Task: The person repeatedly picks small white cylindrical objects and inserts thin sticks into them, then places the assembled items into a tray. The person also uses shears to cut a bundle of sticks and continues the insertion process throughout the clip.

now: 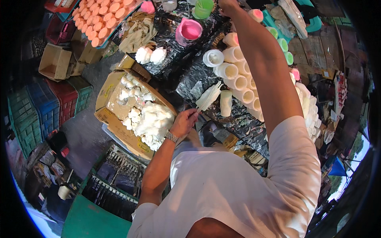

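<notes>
My left hand (184, 122), a watch on its wrist, is closed on the lower end of a bundle of thin white strands (209, 96), which fans out away from my fingers. Close by, a white cylinder (226, 103) stands on the black-covered table (190, 85). My right arm stretches far forward across the table. At the top edge the right hand (228, 4) is partly cut off, so its fingers and anything in them cannot be made out. Under that arm lie several white hollow cups (236, 83), stacked on their sides; a white tub (213, 58) sits beside them.
A pink jug (188, 31) and a green cup (203, 8) stand at the far side. Left of me, a cardboard box (108, 115) holds white lumps and a filled plastic bag (154, 122). Orange-topped cylinders (104, 18) crowd the far left; stacked crates (47, 101) line the left.
</notes>
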